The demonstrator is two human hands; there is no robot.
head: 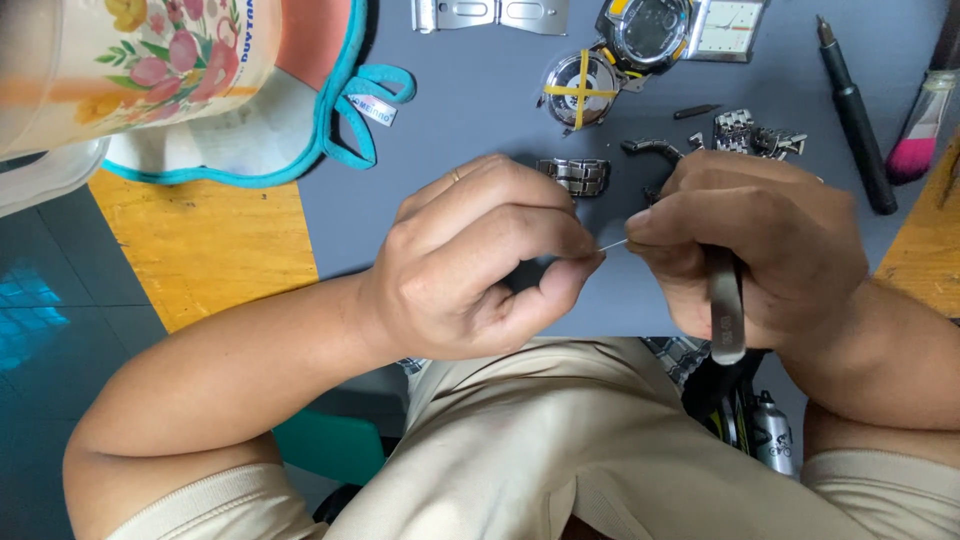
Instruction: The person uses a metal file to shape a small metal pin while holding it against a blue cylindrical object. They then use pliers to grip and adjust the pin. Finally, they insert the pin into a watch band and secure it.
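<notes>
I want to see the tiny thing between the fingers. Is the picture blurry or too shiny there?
Head view: even, soft light, shadows faint on the grey mat. The left hand and right hand look sharp; the thin pin between them is a pale sliver, hard to make out. The tweezers shine slightly. The flowered cup, very close, looks soft and bulged.

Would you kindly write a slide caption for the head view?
Left hand and right hand, holding tweezers, pinch a thin pin above a grey mat.

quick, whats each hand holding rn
left hand: fingers pinched shut on a thin metal pin
right hand: closed on metal tweezers
</notes>
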